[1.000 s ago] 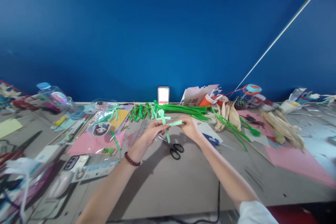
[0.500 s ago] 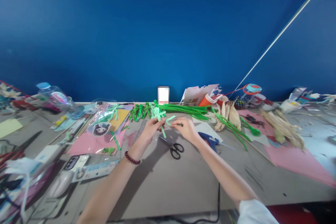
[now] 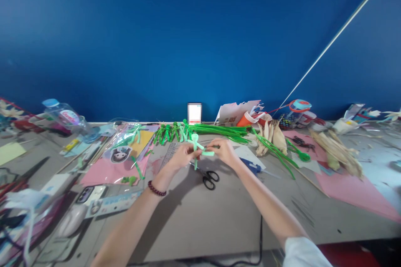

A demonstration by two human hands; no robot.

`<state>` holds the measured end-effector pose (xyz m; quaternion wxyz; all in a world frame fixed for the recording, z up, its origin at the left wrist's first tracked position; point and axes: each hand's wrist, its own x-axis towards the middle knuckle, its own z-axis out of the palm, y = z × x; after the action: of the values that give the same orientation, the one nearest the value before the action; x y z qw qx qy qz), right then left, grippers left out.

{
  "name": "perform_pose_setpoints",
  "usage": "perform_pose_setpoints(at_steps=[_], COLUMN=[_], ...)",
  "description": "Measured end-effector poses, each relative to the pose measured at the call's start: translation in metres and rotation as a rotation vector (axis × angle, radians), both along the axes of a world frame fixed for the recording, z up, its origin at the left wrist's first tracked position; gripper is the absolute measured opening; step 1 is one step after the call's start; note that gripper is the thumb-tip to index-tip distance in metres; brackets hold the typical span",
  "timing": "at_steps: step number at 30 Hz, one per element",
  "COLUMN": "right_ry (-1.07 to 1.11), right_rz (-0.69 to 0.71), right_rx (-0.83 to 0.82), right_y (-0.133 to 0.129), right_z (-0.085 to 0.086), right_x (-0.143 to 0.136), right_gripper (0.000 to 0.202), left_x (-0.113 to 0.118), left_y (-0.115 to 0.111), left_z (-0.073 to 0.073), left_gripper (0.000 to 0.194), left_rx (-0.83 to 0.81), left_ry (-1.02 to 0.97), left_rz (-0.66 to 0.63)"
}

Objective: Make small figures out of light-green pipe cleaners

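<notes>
A light green pipe cleaner figure [image 3: 194,138] with a round looped top is pinched in my left hand [image 3: 184,155]. One stem of it hangs below my fingers, and other ends reach right toward my right hand [image 3: 223,151]. The fingers of my right hand are closed at one of these light green ends; the exact grip is partly hidden. Below the hands lie black-handled scissors [image 3: 209,179], their blades pointing up-left. Several finished green pipe cleaner figures [image 3: 167,132] rest behind my left hand, beside a bundle of long green pipe cleaners [image 3: 219,130].
A blue glue gun [image 3: 252,167] lies right of my right hand. Dried husks [image 3: 280,138] and an orange cup [image 3: 244,120] stand behind it. On the left are a plastic bag [image 3: 122,142] over pink paper, a ruler [image 3: 169,154], a mouse [image 3: 73,219] and a water bottle [image 3: 67,117].
The light green figure has turned more upright, with its looped top now showing. The ends on the right have swung lower, and my right hand has shifted slightly.
</notes>
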<state>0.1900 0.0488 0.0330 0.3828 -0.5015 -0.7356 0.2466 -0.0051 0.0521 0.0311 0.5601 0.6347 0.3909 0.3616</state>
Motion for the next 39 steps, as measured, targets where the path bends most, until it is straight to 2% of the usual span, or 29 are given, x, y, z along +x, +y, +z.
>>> perform_pose_setpoints(at_steps=[3, 7, 10, 13, 16, 18, 23, 27, 34, 39], right_ry=[-0.008, -0.058, -0.042, 0.023, 0.059, 0.057, 0.015, 0.009, 0.058, 0.074], right_rz=[0.011, 0.008, -0.031, -0.078, -0.085, -0.067, -0.048, -0.074, -0.057, -0.04], right_rx=[0.021, 0.151, 0.194, 0.188, 0.216, 0.225, 0.187, 0.159, 0.18, 0.197], right_y=[0.0, -0.008, -0.017, -0.024, -0.031, -0.034, -0.032, -0.02, -0.009, -0.013], right_z=[0.005, 0.011, 0.011, 0.008, 0.006, 0.007, 0.008, 0.005, 0.009, 0.015], right_x=[0.007, 0.003, -0.009, -0.021, -0.032, -0.036, -0.032, -0.021, -0.008, -0.007], right_gripper=[0.008, 0.009, 0.01, 0.012, 0.013, 0.014, 0.014, 0.013, 0.011, 0.012], left_x=[0.002, 0.002, 0.002, 0.004, 0.008, 0.01, 0.007, 0.005, 0.003, 0.001], left_y=[-0.005, -0.004, 0.0, 0.003, 0.001, -0.001, -0.004, -0.004, -0.008, -0.011], left_z=[0.004, 0.003, -0.002, -0.007, -0.007, -0.004, 0.006, 0.011, 0.017, 0.022], left_gripper=[0.026, 0.025, 0.025, 0.029, 0.032, 0.032, 0.028, 0.024, 0.023, 0.022], left_rx=[0.0, 0.043, 0.085, 0.077, 0.055, 0.027, -0.19, -0.365, -0.418, -0.379], left_ry=[0.046, 0.128, 0.126, 0.05, -0.016, -0.095, -0.301, -0.367, -0.333, -0.383], left_rz=[-0.05, 0.008, 0.117, 0.279, 0.426, 0.457, 0.337, 0.237, 0.0, 0.022])
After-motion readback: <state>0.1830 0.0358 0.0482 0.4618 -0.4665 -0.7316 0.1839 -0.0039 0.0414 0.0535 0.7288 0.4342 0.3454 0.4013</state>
